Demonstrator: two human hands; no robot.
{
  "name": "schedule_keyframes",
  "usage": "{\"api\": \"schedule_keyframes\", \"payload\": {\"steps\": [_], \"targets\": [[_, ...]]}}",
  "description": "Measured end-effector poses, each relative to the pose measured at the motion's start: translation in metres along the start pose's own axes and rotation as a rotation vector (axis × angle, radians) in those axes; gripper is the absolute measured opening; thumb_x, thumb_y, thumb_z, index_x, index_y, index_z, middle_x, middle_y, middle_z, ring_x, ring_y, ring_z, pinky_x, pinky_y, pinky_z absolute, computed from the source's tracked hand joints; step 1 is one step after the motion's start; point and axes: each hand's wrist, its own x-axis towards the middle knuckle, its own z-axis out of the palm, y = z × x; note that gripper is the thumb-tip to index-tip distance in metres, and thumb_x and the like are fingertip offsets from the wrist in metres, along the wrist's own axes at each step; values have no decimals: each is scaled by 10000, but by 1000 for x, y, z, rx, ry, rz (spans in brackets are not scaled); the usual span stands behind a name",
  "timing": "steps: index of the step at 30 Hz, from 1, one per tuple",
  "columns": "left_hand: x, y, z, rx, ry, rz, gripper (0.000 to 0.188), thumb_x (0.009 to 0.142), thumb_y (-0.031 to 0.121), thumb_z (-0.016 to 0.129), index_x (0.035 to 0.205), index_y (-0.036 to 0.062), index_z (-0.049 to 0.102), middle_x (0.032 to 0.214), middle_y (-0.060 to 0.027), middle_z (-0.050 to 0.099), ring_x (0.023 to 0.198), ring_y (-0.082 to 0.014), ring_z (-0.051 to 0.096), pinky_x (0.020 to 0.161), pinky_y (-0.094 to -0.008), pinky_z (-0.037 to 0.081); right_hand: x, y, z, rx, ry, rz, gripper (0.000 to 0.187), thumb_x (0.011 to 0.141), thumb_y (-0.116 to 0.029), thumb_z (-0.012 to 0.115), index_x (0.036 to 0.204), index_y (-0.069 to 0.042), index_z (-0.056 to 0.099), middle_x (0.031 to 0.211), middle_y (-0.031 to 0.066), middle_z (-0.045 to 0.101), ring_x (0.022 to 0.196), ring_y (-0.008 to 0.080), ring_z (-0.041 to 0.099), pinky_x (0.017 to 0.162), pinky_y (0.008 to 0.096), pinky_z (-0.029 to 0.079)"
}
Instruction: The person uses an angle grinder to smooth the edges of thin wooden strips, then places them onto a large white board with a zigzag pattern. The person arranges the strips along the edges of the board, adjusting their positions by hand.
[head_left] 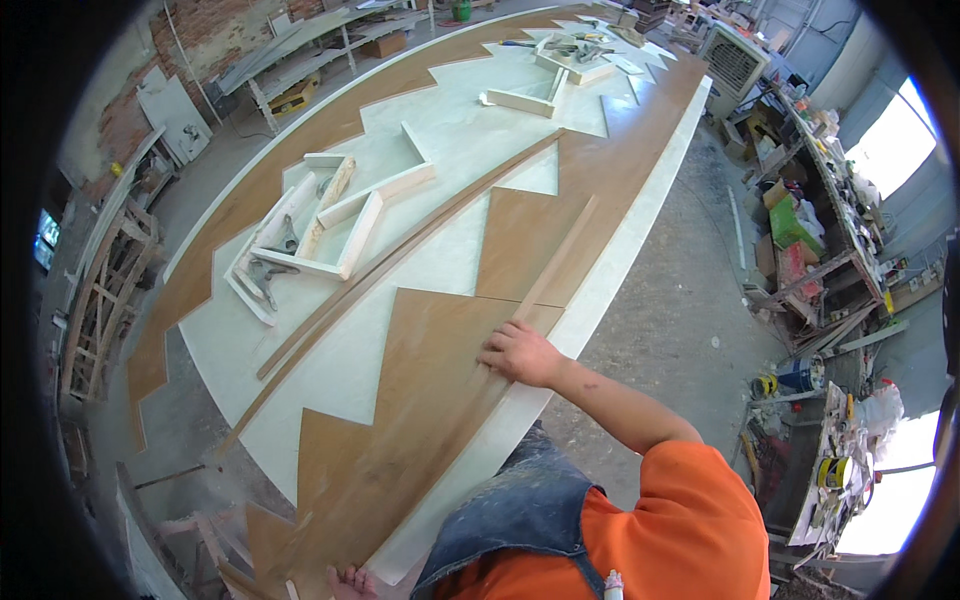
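Observation:
A long, thin wooden strip lies lengthwise over a brown sawtooth-edged board on the white tabletop. My right hand is closed over the strip near its middle, fingers curled across it. At the lower edge of the view, my left hand has its fingers bent around the near end of the strip; the rest of that hand is cut off. The near stretch of the strip is blurred. Two more narrow brown strips lie slantwise across the white surface, left of the board.
Pale wooden frames with metal clamps stand on the tabletop. Another sawtooth board runs along its far-left edge. Cluttered shelves line the right wall, behind a grey floor strip. A wooden rack stands left.

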Motion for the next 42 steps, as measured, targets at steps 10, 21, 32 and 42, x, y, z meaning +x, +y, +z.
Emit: {"api": "schedule_keyframes", "payload": {"steps": [10,21,32,42], "targets": [[12,16,-7,255,-97,-313,303,1001,406,596,859,141,567,601,-20,553,417,-173,479,382,-287,396,28,5,18,-26,146,42,279,820,-190,712,1095,-147,728,1182,97,646,1164,329,568,1014,491,451],[12,-18,-60,-507,462,-51,693,938,386,625,1476,8,408,1472,-182,448,1269,-341,542,1026,-543,470,-47,30,10,763,636,1371,530,867,30,586,1389,106,532,967,86,659,722,143,605,602,282,507],[59,11,-16,-511,243,27,518,1027,293,465,1466,20,487,1512,-154,490,1387,-341,462,1157,-518,393,-34,29,3,1183,840,1420,467,829,147,557,1278,58,648,803,-37,494,633,70,470,536,211,409],[48,21,-2,-490,275,21,483,1049,263,399,1459,30,503,1508,-138,502,1382,-339,470,1169,-526,383,-29,20,3,1063,861,1435,407,815,125,548,1196,52,674,741,-59,448,655,63,429,593,234,386]]}}
